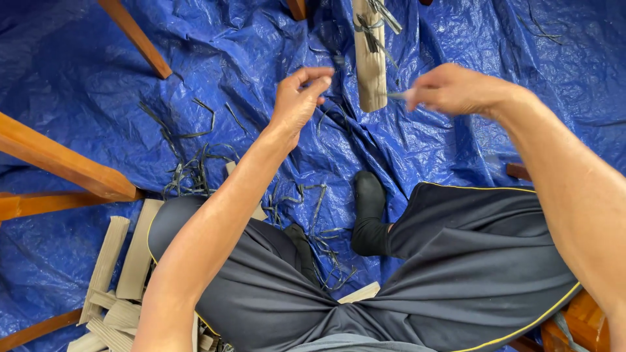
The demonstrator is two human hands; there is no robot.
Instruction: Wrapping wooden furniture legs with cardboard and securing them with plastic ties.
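My left hand (298, 98) is raised over the blue tarp (78, 72), thumb and forefinger pinched at the end of a thin dark strip (336, 60). The strip runs toward a tan stalk piece (370, 65) standing just right of the hand. My right hand (453, 88) is on the stalk's other side, closed around a thin pale object (398, 96) whose blurred tip points at the stalk. Both forearms reach forward over my legs in dark shorts (469, 261).
Dark peeled strips (189, 173) lie scattered on the tarp. A pile of tan stalk pieces (120, 274) sits at the lower left. Orange wooden legs (62, 163) cross the left side and another (137, 36) slants at the top. My black-socked foot (369, 195) rests in the middle.
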